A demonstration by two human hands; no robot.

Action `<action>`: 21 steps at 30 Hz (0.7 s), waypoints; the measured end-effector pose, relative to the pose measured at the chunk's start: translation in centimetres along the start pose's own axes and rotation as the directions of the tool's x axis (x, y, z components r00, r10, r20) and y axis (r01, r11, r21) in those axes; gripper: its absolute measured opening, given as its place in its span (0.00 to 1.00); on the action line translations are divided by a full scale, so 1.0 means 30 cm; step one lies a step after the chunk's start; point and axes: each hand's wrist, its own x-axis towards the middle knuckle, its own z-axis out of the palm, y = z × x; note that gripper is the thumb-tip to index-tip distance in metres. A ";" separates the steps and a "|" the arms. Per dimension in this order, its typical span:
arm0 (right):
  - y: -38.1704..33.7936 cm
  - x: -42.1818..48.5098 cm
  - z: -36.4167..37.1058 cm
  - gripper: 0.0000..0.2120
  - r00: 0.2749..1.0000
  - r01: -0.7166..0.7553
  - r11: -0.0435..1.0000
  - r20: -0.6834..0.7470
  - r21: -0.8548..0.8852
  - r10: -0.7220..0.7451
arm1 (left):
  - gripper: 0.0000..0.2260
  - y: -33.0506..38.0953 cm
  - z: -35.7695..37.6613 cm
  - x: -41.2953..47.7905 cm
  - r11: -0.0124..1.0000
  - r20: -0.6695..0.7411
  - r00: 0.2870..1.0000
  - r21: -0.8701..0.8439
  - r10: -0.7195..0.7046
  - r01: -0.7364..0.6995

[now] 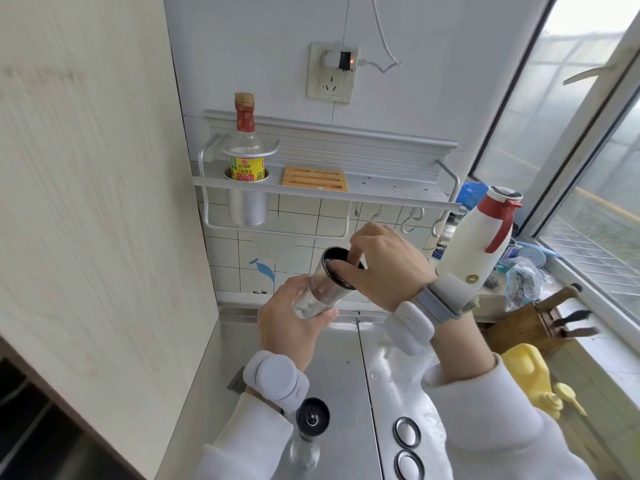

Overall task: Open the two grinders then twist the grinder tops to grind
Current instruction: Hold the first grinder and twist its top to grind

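Left hand (289,317) wrapped around the clear glass base of tilted steel-topped grinder (323,284), held above the steel table (346,393). Second black-capped glass grinder (308,434) stands upright below. Right hand (384,268) fingers curled on the raised grinder's dark top.

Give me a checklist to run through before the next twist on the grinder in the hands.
1. Left hand wrapped round the held grinder's clear body: ok.
2. Right hand on its dark top end, fingers at the rim: ok.
3. Held grinder tilted, lifted clear of the steel counter: ok.
4. Second grinder upright on the counter, apart from both hands: ok.
5. Two round caps lying on the counter, so both grinders opened: cannot tell.
6. Contents inside the held grinder: cannot tell.
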 end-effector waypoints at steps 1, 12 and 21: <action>0.000 0.000 0.000 0.17 1.000 0.006 1.000 0.002 0.010 -0.006 | 0.20 0.001 0.000 0.000 1.000 0.002 1.000 0.004 -0.001 0.001; -0.008 -0.025 -0.023 0.14 0.998 0.059 0.998 0.025 -0.022 -0.059 | 0.20 0.006 -0.006 -0.003 1.000 0.010 1.000 0.006 0.000 0.000; 0.000 -0.027 -0.020 0.09 0.989 0.120 0.991 0.077 0.050 -0.124 | 0.22 0.003 -0.017 -0.005 1.000 -0.006 1.000 0.016 -0.011 0.011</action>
